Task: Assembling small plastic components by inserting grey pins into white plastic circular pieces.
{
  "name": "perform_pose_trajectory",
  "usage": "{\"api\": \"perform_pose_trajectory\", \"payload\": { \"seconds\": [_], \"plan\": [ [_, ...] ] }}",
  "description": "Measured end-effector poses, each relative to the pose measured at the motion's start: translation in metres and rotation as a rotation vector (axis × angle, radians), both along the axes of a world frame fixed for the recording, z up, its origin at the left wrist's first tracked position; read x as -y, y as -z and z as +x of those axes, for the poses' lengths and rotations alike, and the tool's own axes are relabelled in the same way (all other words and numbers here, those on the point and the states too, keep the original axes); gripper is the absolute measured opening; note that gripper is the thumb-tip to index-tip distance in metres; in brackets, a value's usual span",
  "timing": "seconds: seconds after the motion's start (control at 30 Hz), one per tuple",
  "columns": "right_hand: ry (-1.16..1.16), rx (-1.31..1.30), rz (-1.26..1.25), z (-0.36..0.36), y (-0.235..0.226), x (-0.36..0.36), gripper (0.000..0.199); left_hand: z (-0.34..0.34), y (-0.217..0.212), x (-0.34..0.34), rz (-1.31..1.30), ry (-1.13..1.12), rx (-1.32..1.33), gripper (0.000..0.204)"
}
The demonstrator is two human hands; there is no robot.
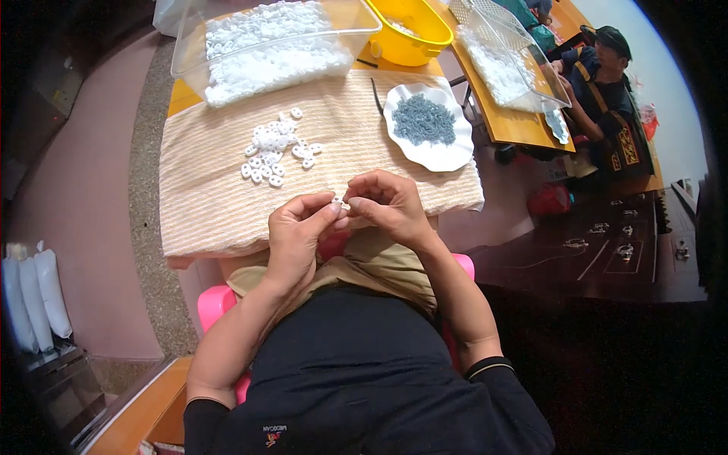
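Observation:
Just past the near edge of the cloth, my left hand (298,227) pinches a small white two-holed plastic piece (338,199) between thumb and fingers. My right hand (392,206) meets it there, thumb and forefinger closed at the piece's right side. Whether the right fingertips also hold something tiny cannot be made out. Beyond my hands, a loose pile of similar white pieces (271,142) lies on the striped cloth (205,182). To the right, a white wavy-rimmed plate (442,161) carries a heap of small grey-blue translucent parts (423,120).
A clear bin (345,57) full of white pieces stands at the back, beside a yellow basin (413,49). Near the plate lies a thin black strip (377,97). At right, another person (607,91) sits by a second table with a clear bin (546,95). White sacks (51,292) stand far left.

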State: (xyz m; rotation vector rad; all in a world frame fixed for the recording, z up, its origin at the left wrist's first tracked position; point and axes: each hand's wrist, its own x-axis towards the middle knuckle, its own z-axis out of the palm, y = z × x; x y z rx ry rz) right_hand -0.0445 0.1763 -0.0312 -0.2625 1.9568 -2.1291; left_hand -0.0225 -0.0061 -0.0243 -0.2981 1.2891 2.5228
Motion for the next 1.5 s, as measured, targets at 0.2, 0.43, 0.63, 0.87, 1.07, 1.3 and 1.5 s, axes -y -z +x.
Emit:
{"api": "perform_pose_trajectory", "payload": {
  "seconds": [0.2, 0.43, 0.63, 0.87, 1.07, 1.3, 1.5],
  "plan": [
    [0.028, 0.001, 0.017, 0.003, 0.001, -0.003, 0.019, 0.001, 0.000, 0.000, 0.028, 0.006, -0.008, 0.018],
    [0.058, 0.003, -0.008, 0.007, 0.000, -0.007, 0.017, 0.003, 0.000, -0.002, 0.039, 0.025, -0.007, 0.019],
    [0.048, 0.011, 0.057, 0.011, -0.002, -0.013, 0.018, 0.003, 0.001, -0.002, 0.041, 0.053, -0.015, 0.022],
    [0.103, 0.050, 0.021, 0.016, -0.004, -0.014, 0.015, 0.003, -0.001, -0.002, 0.073, 0.071, 0.006, 0.018],
    [0.113, 0.055, -0.006, 0.017, 0.001, -0.018, 0.015, 0.002, 0.001, -0.004, 0.049, 0.063, 0.005, 0.014],
    [0.147, -0.010, 0.048, 0.017, -0.006, -0.026, 0.014, 0.001, 0.002, -0.001, 0.046, 0.061, 0.002, 0.013],
    [0.255, -0.111, 0.140, 0.014, -0.019, -0.057, 0.015, 0.001, 0.002, -0.001, 0.048, 0.047, -0.013, 0.012]
  ]
}}
